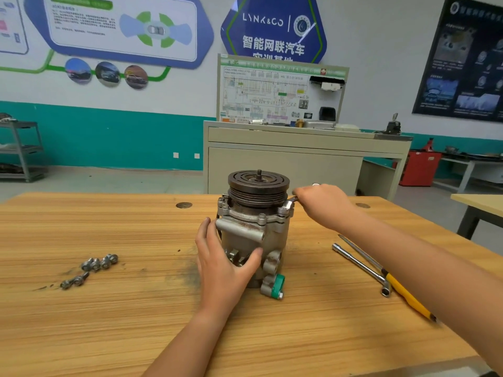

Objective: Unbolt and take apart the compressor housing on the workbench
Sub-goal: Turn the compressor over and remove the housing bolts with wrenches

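Now, a two-handed grip

Right hand (pixel 324 205) curls tight round a small wrench (pixel 289 204), its head on the top flange at 2 o'clock of the compressor housing (pixel 245 231). Left hand (pixel 226 265) wraps that housing from 8 o'clock, thumb across the front. It stands upright mid-workbench (pixel 136 322); loose bolts (pixel 95 265) at 9 o'clock, socket wrench (pixel 356 261) at 4.

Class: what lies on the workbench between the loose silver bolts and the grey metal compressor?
Bare wooden workbench with a dark smudge, then the left hand gripping the grey metal compressor; the head view shows it.
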{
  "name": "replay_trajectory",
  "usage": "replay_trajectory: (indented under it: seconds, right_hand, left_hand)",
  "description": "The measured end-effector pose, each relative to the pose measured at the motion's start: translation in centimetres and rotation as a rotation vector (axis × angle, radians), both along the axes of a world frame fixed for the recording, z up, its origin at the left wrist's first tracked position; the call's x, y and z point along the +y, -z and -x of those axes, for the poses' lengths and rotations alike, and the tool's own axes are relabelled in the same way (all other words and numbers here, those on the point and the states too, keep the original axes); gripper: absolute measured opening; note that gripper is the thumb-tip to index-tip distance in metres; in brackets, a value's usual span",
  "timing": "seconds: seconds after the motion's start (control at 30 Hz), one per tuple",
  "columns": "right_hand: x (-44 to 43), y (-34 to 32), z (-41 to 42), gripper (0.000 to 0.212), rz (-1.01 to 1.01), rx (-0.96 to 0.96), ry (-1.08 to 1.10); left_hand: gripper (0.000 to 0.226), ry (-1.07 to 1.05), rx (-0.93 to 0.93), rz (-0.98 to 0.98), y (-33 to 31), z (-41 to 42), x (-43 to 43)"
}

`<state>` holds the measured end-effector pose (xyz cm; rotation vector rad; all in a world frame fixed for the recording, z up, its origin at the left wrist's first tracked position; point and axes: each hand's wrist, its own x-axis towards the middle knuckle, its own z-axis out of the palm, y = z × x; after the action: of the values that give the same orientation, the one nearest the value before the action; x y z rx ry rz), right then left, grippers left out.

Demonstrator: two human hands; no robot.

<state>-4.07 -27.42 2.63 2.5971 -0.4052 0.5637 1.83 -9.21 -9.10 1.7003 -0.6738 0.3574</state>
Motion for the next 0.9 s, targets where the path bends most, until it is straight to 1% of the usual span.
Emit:
replay_trajectory:
  seconds: [0.03,0.13,0.17,0.2,0.27,0.33,0.43,0.57,0.6,0.7,0.73,0.83,0.9]
  right_hand:
    - [0.0,-0.2,0.7,0.026,-0.062,-0.061,-0.005]
    - [0.8,-0.6,4.2,0.031,-0.344,-0.372,-0.069]
    - [1.3,-0.6,5.3,0.032,-0.391,-0.418,-0.078]
    - [1.9,-0.6,6.5,0.032,-0.393,-0.396,-0.059]
    - [3.1,-0.3,8.2,0.032,-0.327,-0.251,0.024]
    - [4.4,0.0,9.2,0.038,-0.265,-0.153,0.076]
    - [6.2,0.1,9.1,0.044,-0.163,-0.068,0.117]
    - [7.3,-0.4,8.1,0.050,-0.077,0.061,0.186]
    - [7.7,-0.8,8.0,0.049,-0.042,0.104,0.201]
    - [9.5,-2.2,7.6,0.037,0.047,0.223,0.228]
    - [10.2,-2.4,7.4,0.038,0.065,0.252,0.225]
    - [11.4,-1.4,7.0,0.057,0.074,0.293,0.205]
    - [10.1,-0.3,7.2,0.061,0.082,0.238,0.205]
  left_hand:
    - [0.101,-0.001,-0.007,-0.008,0.0,0.0,0.0]
    - [0.102,-0.008,-0.017,-0.023,0.0,-0.1,0.0]
    - [0.102,-0.011,-0.018,-0.024,0.0,-0.1,-0.1]
    - [0.102,-0.013,-0.017,-0.025,0.0,-0.1,-0.1]
    - [0.102,-0.016,-0.015,-0.029,-0.1,0.0,-0.1]
    - [0.101,-0.023,-0.017,-0.030,-0.1,0.1,-0.1]
    - [0.099,-0.034,-0.015,-0.033,-0.1,0.1,-0.1]
    - [0.099,-0.048,-0.007,-0.045,0.0,0.0,0.0]
    - [0.099,-0.048,-0.009,-0.042,-0.1,0.1,0.0]
    - [0.097,-0.042,-0.010,-0.033,-0.2,0.2,-0.2]
    - [0.097,-0.040,-0.007,-0.034,-0.3,0.2,-0.2]
    - [0.096,-0.044,-0.012,-0.034,-0.2,0.2,-0.1]
    - [0.096,-0.049,-0.010,-0.030,-0.1,0.3,0.0]
